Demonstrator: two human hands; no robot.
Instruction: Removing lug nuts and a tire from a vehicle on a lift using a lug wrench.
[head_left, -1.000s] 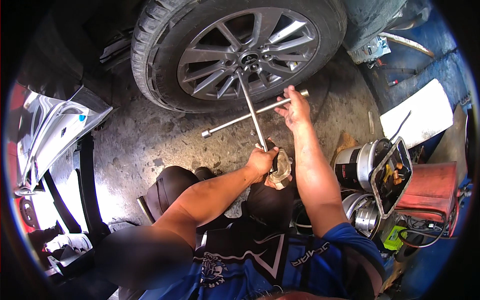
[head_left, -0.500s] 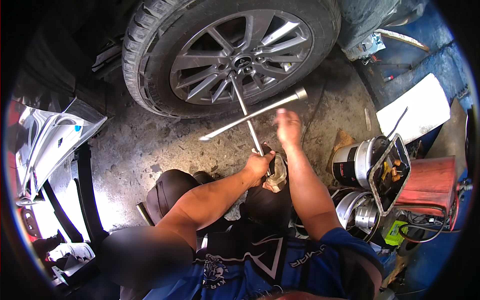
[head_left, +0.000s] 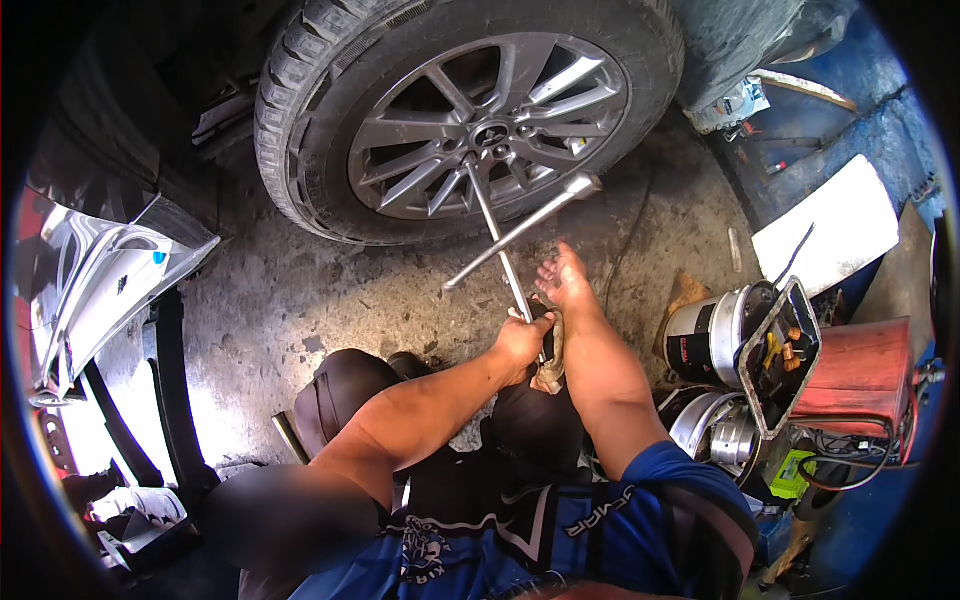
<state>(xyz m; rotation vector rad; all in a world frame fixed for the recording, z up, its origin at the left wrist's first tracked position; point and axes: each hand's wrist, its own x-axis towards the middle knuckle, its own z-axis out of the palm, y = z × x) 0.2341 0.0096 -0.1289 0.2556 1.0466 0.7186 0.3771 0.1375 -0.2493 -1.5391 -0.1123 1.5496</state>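
Wheel: a black rubber tyre point(head_left: 318, 165) around a grey, many-spoked metal rim point(head_left: 521, 72) filled twelve o'clock.
Tool: a slim, silver metal cross wrench point(head_left: 501, 247) slanted near the view's centre, its far end meeting the rim at the hub's seven o'clock, its crossbar pointing to two and eight.
Left hand point(head_left: 522, 342): its fingers were wrapped around the wrench's near end; a crumpled beige item point(head_left: 555, 352) of unclear kind showed just beside them, at four o'clock.
Right hand point(head_left: 565, 277): its fingers were loosely spread below the crossbar's two o'clock end, apart from the metal.
Three o'clock: a round white-and-black bucket point(head_left: 692, 336) stood beside a dark, rectangular, pale-rimmed tray point(head_left: 811, 345); a boxy red container point(head_left: 862, 375) showed beyond.
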